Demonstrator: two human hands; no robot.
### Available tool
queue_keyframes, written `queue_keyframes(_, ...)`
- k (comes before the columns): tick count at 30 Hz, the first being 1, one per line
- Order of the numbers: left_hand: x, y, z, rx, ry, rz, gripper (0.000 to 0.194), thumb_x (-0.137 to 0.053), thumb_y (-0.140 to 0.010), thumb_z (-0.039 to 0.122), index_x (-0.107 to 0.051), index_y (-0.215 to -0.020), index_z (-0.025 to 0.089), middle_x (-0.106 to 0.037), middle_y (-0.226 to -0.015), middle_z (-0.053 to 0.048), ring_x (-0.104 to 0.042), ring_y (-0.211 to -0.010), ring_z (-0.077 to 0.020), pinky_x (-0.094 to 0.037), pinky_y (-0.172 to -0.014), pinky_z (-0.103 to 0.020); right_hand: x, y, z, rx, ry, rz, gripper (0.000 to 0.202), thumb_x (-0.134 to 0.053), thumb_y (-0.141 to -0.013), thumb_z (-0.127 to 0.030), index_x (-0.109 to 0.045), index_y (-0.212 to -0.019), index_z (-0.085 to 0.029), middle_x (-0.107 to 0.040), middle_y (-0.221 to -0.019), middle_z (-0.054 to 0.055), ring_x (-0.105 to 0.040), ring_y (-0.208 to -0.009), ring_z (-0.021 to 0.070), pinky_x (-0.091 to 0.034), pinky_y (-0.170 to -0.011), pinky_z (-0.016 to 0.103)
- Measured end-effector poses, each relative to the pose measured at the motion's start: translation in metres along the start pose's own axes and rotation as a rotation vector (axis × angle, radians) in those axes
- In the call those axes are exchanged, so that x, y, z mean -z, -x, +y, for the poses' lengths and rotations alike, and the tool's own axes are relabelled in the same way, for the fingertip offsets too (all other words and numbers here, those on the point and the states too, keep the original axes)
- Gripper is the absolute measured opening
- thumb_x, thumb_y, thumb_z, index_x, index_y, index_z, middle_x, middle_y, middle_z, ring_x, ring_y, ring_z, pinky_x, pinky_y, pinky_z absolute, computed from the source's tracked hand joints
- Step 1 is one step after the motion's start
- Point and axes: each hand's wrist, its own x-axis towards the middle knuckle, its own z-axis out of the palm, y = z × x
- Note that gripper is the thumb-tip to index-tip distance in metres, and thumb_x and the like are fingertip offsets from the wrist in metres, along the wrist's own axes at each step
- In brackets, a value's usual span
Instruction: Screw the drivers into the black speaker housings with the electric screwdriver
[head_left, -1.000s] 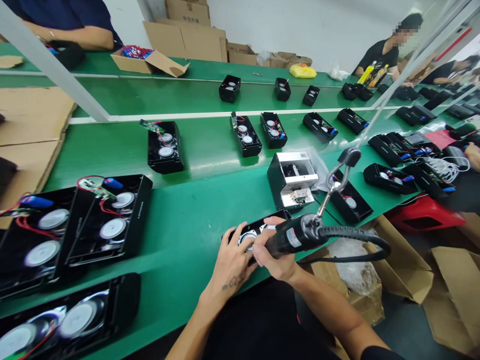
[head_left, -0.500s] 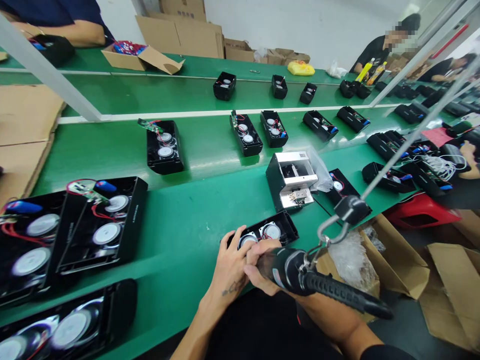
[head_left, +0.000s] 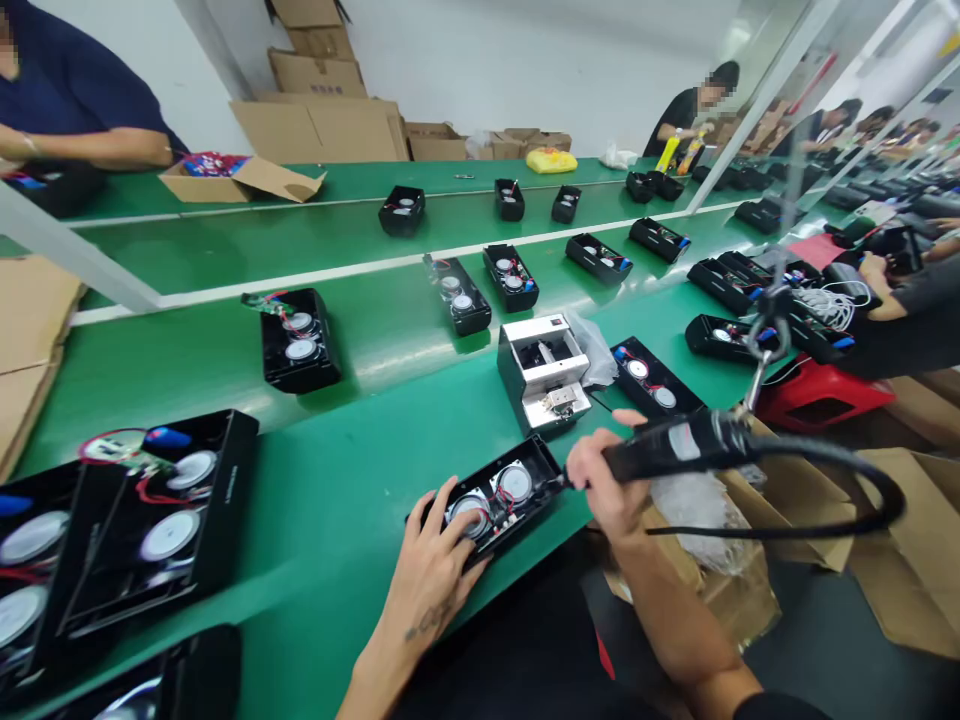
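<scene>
A black speaker housing [head_left: 534, 508] with two round white-backed drivers and red wires lies tilted across the green bench in front of me. My left hand [head_left: 435, 545] grips its left end, fingers over the rim and onto the nearer driver. In my right hand [head_left: 613, 480] is a black electric screwdriver [head_left: 675, 447], held nearly level, its tip at the housing's right end. It hangs from a metal hook [head_left: 766, 345], and a thick black cord loops from its rear. Just beyond the housing stands a box-shaped screw feeder [head_left: 546, 375] with a silver top.
Several open housings [head_left: 199, 500] crowd the left. More, such as one open housing [head_left: 301, 340], sit along the green line [head_left: 375, 310] ahead. Plastic-filled cartons [head_left: 720, 570] and a red bin [head_left: 821, 395] are at lower right. Co-workers [head_left: 90, 100] sit across and at right.
My right hand has moved right with the screwdriver, from beside my left hand to the housing's far end. The screwdriver has swung more level. My left hand stays on the housing; the view has shifted.
</scene>
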Motion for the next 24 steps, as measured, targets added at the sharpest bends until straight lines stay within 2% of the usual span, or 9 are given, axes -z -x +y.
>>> queue_keyframes(3,0.001,-0.002,0.000,0.015,0.013,0.005,0.014,-0.081,-0.091,0.031,-0.076,-0.082,0.023,-0.079,-0.117,-0.004,-0.053,-0.149,-0.0421,-0.044,-0.119,-0.061,0.030,-0.027,0.016,-0.059,0.180,0.150,0.048,-0.074,-0.097,-0.035,-0.051,-0.138,-0.027,-0.058,-0.065,-0.011,-0.055,-0.049,0.0146,-0.055,-0.058,0.031)
queue_keyframes(5,0.004,-0.004,-0.002,0.005,0.015,-0.002,0.011,-0.078,-0.093,0.030,-0.076,-0.084,0.023,-0.079,-0.119,-0.004,-0.052,-0.150,-0.0412,-0.043,-0.121,-0.062,0.045,-0.030,0.028,-0.058,0.421,0.140,0.064,-0.082,-0.091,-0.038,-0.052,-0.146,-0.023,-0.074,-0.086,0.000,-0.072,-0.074,0.0225,-0.063,-0.077,0.041)
queue_keyframes(8,0.013,-0.002,-0.007,-0.049,0.006,-0.019,0.009,-0.076,-0.095,0.029,-0.076,-0.088,0.024,-0.078,-0.124,-0.005,-0.047,-0.155,-0.0413,-0.041,-0.125,-0.065,0.054,-0.021,0.040,0.296,0.695,0.092,0.069,-0.083,-0.091,-0.027,-0.054,-0.153,-0.026,-0.071,-0.132,0.013,-0.067,-0.125,0.0322,-0.056,-0.108,0.051)
queue_keyframes(9,0.018,0.001,-0.010,-0.080,-0.005,-0.027,0.007,-0.076,-0.095,0.031,-0.076,-0.091,0.024,-0.077,-0.127,-0.006,-0.046,-0.156,-0.0412,-0.041,-0.125,-0.066,0.054,-0.018,0.041,0.468,0.732,-0.023,0.059,-0.080,-0.094,-0.020,-0.059,-0.149,-0.028,-0.071,-0.133,0.011,-0.065,-0.127,0.0306,-0.054,-0.109,0.049)
queue_keyframes(11,0.029,0.009,-0.017,-0.164,-0.045,-0.048,0.013,-0.077,-0.095,0.036,-0.077,-0.102,0.026,-0.076,-0.133,-0.007,-0.046,-0.156,-0.0410,-0.042,-0.125,-0.067,0.046,-0.018,0.041,0.720,0.763,-0.450,0.036,-0.070,-0.099,-0.011,-0.073,-0.129,-0.031,-0.074,-0.121,0.005,-0.066,-0.118,0.0250,-0.054,-0.100,0.041)
queue_keyframes(13,0.040,0.019,-0.026,-0.242,-0.091,-0.075,0.025,-0.079,-0.093,0.039,-0.076,-0.115,0.028,-0.074,-0.139,-0.008,-0.048,-0.155,-0.0407,-0.046,-0.124,-0.066,0.033,-0.026,0.041,0.777,0.798,-0.944,0.026,-0.065,-0.103,-0.010,-0.079,-0.109,-0.031,-0.076,-0.111,0.001,-0.065,-0.107,0.0213,-0.051,-0.090,0.036)
queue_keyframes(15,0.047,0.027,-0.033,-0.275,-0.126,-0.093,0.034,-0.076,-0.091,0.030,-0.074,-0.125,0.029,-0.071,-0.145,-0.007,-0.053,-0.152,-0.0390,-0.052,-0.119,-0.062,0.017,-0.039,0.042,0.749,0.847,-1.257,0.023,-0.067,-0.103,-0.011,-0.080,-0.104,-0.031,-0.076,-0.109,0.001,-0.062,-0.102,0.0207,-0.046,-0.083,0.035)
queue_keyframes(19,0.050,0.032,-0.042,-0.234,-0.153,-0.051,0.066,-0.054,-0.078,0.004,-0.068,-0.137,0.030,-0.076,-0.136,-0.005,-0.063,-0.143,-0.0309,-0.059,-0.115,-0.051,-0.002,-0.055,0.047,0.852,0.844,-1.421,0.015,-0.074,-0.100,-0.017,-0.081,-0.101,-0.030,-0.074,-0.101,0.002,-0.058,-0.094,0.0205,-0.038,-0.069,0.035)
queue_keyframes(24,0.040,0.039,-0.054,-0.260,-0.148,0.097,0.060,-0.050,-0.083,0.001,-0.069,-0.133,0.030,-0.083,-0.103,0.000,-0.077,-0.109,-0.0191,-0.061,-0.112,-0.033,0.003,-0.050,0.058,0.944,0.662,-1.296,0.030,-0.062,-0.105,-0.010,-0.078,-0.085,-0.026,-0.075,-0.085,-0.001,-0.060,-0.081,0.0164,-0.040,-0.065,0.030)
